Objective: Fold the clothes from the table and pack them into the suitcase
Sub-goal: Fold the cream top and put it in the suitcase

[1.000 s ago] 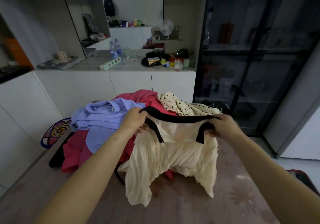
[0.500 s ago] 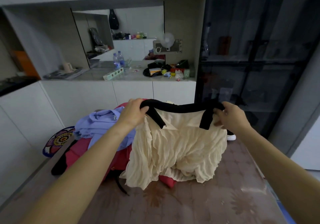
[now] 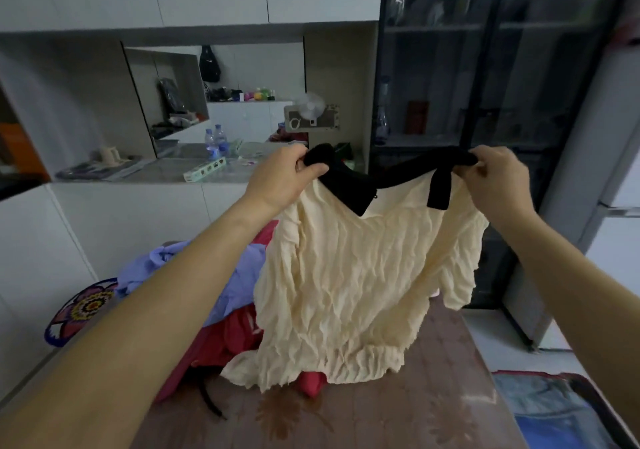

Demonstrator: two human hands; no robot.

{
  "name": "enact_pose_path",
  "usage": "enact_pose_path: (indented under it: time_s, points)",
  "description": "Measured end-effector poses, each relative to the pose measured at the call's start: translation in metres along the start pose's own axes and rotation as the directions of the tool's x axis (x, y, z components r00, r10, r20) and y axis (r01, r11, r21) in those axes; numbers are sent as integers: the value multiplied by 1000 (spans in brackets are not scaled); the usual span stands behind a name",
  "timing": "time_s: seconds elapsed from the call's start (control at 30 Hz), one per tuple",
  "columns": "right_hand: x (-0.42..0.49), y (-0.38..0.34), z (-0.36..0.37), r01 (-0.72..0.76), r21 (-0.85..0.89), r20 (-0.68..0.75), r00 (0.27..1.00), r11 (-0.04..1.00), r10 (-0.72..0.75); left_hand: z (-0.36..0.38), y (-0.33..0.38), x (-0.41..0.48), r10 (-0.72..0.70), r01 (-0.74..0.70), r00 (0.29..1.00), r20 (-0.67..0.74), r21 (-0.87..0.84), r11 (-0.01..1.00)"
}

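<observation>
Clothes: cream top (image 3: pixel 360 275) held up by its black trim.
Left hand (image 3: pixel 280 180) and right hand (image 3: pixel 498 178) pinch opposite shoulders, letting it hang flat, likely for folding.

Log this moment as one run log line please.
step: unfold for folding | left hand: gripping black trim | right hand: gripping black trim | cream top: held up, hem over clothes pile | suitcase: open, lower right
</observation>
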State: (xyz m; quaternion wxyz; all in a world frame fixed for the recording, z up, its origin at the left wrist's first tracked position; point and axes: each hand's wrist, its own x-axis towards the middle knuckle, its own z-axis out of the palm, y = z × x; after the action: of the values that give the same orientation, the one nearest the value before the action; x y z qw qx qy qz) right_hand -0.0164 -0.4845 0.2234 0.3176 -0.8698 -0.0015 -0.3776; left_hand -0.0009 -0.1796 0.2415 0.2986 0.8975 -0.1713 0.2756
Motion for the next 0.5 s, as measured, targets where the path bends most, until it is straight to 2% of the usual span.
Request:
enact_pose_path:
  time_s: [0.1,0.33,0.43,0.5]
  points:
    - [16,2,-23,6,-8,-68,998,1000,-6,5,27,13,34,-35,999,-35,-29,999]
    - [49,-9,-73,60,68,-242,969,996,-42,24,91,12,105,-116,993,-53,-257,960]
    - [64,-27,-74,141,121,-271,957,983,-104,24,99,-2,72,-78,997,-30,-343,936]
    - [68,-39,-61,180,139,-241,960,974,-143,21,93,-19,8,6,999,32,-410,912]
